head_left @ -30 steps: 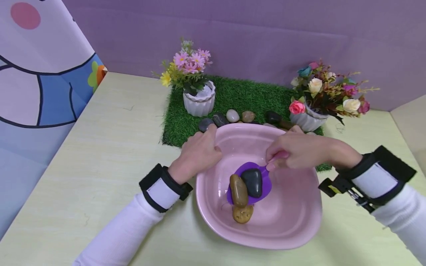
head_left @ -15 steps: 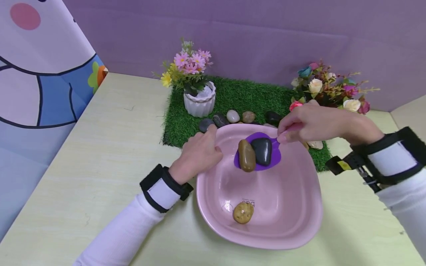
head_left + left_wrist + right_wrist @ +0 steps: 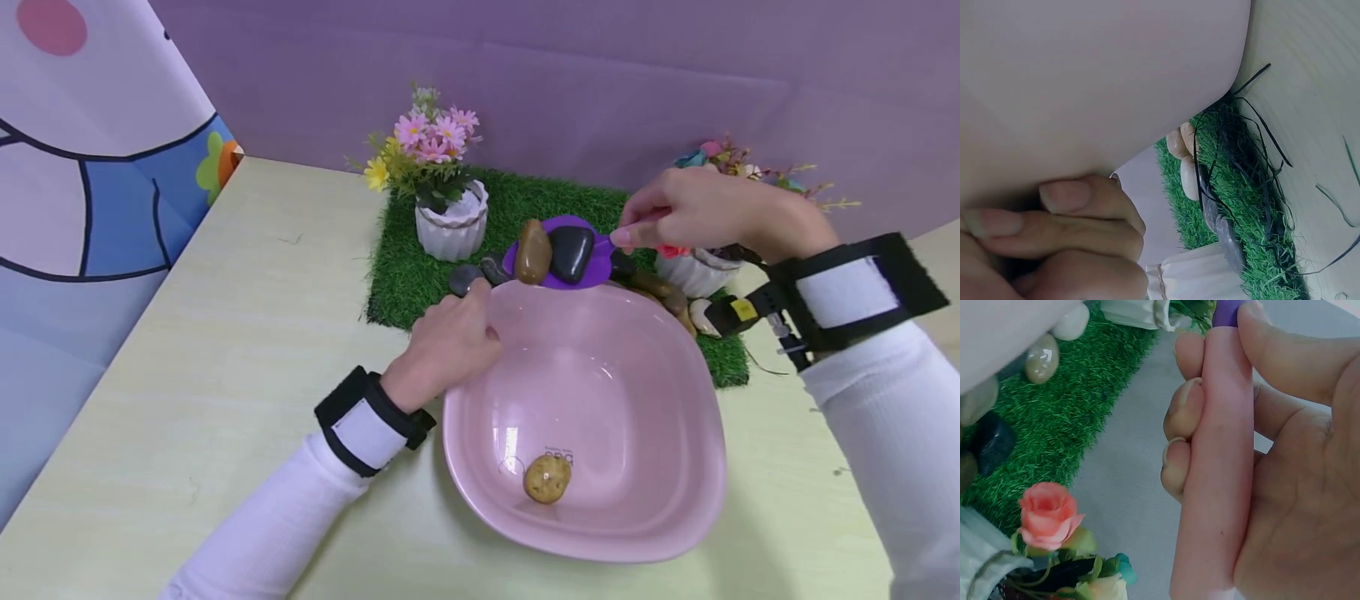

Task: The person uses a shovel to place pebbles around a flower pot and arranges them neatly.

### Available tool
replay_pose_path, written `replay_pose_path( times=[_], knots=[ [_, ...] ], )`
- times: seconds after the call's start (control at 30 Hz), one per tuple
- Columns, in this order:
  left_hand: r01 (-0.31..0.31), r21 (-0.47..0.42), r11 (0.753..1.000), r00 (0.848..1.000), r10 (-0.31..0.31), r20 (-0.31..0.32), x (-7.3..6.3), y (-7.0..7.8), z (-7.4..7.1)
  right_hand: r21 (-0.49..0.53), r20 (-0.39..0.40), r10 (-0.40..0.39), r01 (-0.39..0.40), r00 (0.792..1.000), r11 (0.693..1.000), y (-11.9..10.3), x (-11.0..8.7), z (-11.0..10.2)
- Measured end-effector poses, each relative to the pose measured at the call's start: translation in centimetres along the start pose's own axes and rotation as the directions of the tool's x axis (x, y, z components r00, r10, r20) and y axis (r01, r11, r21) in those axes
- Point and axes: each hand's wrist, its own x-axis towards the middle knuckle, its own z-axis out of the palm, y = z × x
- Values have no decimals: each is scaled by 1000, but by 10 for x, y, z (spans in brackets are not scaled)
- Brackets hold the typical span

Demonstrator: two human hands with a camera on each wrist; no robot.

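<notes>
My right hand (image 3: 693, 212) grips the pink handle (image 3: 1216, 462) of a purple toy shovel (image 3: 600, 265). A long brown stone (image 3: 533, 252) and a smooth black stone (image 3: 572, 253) ride on the shovel's blade, above the far rim of a pink basin (image 3: 656, 417). At the basin's left far corner, the fingers of my left hand (image 3: 448, 346) are curled round the rim. A small yellowish-brown lump (image 3: 547, 479), like a potato or pitted stone, lies on the basin floor near its front.
Behind the basin lies a green turf mat (image 3: 517, 196). Several stones line the mat's front, among them a dark grey one (image 3: 465, 279). A white pot of pink and yellow flowers (image 3: 452, 225) stands at left. Another flower pot (image 3: 693, 273) is partly behind my right hand.
My right hand has raised the shovel with both stones from the basin floor and carried it away from me, to over the far rim. The left hand and the small lump have stayed put.
</notes>
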Motion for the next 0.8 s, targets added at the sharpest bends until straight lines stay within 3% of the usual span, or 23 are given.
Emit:
replay_pose_path(
  times=[0.37, 0.5, 0.8],
  knots=[
    [10, -21, 1000, 1000, -10, 10, 1, 2, -2, 54, -9, 80, -79, 997, 995, -4, 25, -8],
    [19, -22, 1000, 1000, -18, 21, 1, 1, -3, 83, 0, 90, -89, 996, 993, -5, 34, -1],
    [15, -28, 999, 1000, -14, 26, 0, 0, -1, 26, 11, 92, -92, 996, 995, -4, 58, 22]
  ],
)
